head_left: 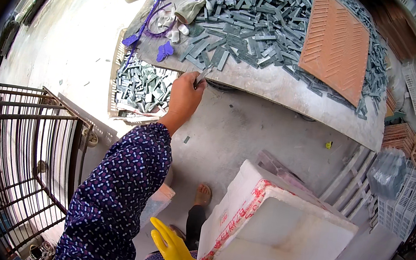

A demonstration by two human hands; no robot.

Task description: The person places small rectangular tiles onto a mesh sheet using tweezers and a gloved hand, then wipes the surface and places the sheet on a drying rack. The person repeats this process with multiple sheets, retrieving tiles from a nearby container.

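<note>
My bare left hand (185, 95) reaches to the near edge of a wooden table (277, 86) at the top of the view. Its fingers are closed on a slim grey blade-like piece (205, 73) with a dark part; its exact kind is unclear. Just beyond lie many dark grey-green stone strips (242, 27), heaped over the tabletop. Low in the view, my right hand (176, 252) wears a yellow rubber glove. Its fingers are stretched out and apart, holding nothing, beside a white foam box (245, 203).
Under the table's left corner stands a crate (142, 90) of strips. An orange ridged panel (335, 44) lies on the heap. Pale gloves (189, 9) and a purple butterfly ornament (165, 50) lie at the table's left. A metal rack (32, 149) stands left, stacked crates (406, 198) right.
</note>
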